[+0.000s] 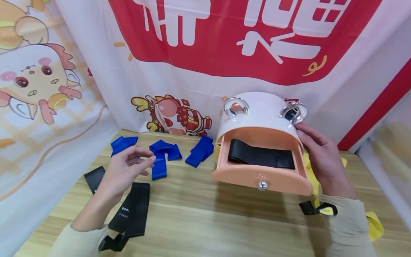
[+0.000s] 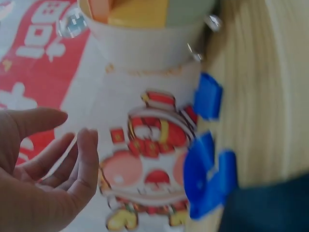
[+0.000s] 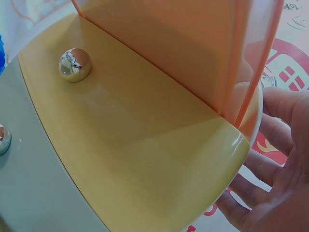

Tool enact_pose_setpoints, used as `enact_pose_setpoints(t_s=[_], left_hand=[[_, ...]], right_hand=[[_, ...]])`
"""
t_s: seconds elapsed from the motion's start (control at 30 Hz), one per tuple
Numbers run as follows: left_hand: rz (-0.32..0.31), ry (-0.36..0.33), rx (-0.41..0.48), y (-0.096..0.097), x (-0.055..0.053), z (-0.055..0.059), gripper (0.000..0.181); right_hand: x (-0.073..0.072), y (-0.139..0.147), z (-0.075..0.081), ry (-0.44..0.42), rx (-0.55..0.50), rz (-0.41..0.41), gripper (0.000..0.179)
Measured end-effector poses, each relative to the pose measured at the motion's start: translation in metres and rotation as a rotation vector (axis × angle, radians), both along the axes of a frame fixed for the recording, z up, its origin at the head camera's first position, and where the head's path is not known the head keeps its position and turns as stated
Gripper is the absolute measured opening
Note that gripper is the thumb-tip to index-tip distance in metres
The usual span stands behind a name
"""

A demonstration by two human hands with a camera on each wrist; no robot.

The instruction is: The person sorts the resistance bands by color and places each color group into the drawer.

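Observation:
A white desktop drawer box with silver round eyes [image 1: 263,117] stands against the back cloth. Its top orange drawer [image 1: 237,177] is pulled out, with a folded black resistance band [image 1: 257,155] lying inside. My right hand [image 1: 324,160] rests against the box's right side, fingers extended; in the right wrist view, a yellow drawer front [image 3: 145,140] sits closed below the orange one. Left of the box my left hand [image 1: 123,173] hovers above the table, fingers loosely bent, holding nothing. Beneath it lie black bands [image 1: 138,210], one printed "X-Heavy".
Several blue bands [image 1: 200,151] lie along the back of the wooden table [image 1: 205,221], left of the box. Yellow bands [image 1: 374,225] lie to the right, partly hidden by the right arm. Printed cloth [image 1: 179,67] hangs behind and at both sides.

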State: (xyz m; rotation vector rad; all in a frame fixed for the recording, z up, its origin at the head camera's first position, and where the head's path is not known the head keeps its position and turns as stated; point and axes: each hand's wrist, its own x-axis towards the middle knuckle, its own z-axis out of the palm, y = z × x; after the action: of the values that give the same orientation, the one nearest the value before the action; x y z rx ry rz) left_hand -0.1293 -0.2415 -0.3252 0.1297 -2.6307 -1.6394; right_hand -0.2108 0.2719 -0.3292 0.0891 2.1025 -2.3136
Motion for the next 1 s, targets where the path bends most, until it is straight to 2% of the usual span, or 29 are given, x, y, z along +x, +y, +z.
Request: enact_pose_setpoints(t_s=[0.23, 0.4, 0.47, 0.53, 0.73, 0.87, 1.0], left_hand=[[-0.1, -0.096, -0.253, -0.039, -0.007, -0.034, 0.037], [-0.15, -0.064, -0.412, -0.053, -0.008, -0.055, 0.025], [-0.158, -0.054, -0.472, -0.056, -0.009, -0.059, 0.026], [-0.165, -0.073, -0.509, -0.057, -0.01, -0.061, 0.032], [-0.177, -0.156, -0.533, -0.061, -0.013, -0.067, 0.052], [-0.198, -0.189, -0.471, -0.064, -0.016, -0.072, 0.054], [-0.23, -0.219, -0.386, -0.07, -0.024, -0.077, 0.052]], right_hand=[[0.004, 0.006, -0.001, 0.003, 0.012, -0.005, 0.065], [0.003, 0.003, 0.001, -0.017, 0.021, 0.002, 0.064], [0.003, 0.001, 0.002, -0.021, 0.02, 0.006, 0.065], [0.002, -0.002, 0.002, -0.025, 0.021, 0.01, 0.065], [0.0, -0.006, 0.004, -0.028, 0.046, 0.002, 0.064], [0.0, -0.006, 0.005, -0.025, 0.065, -0.013, 0.064], [0.001, -0.004, 0.004, -0.02, 0.078, -0.027, 0.064]])
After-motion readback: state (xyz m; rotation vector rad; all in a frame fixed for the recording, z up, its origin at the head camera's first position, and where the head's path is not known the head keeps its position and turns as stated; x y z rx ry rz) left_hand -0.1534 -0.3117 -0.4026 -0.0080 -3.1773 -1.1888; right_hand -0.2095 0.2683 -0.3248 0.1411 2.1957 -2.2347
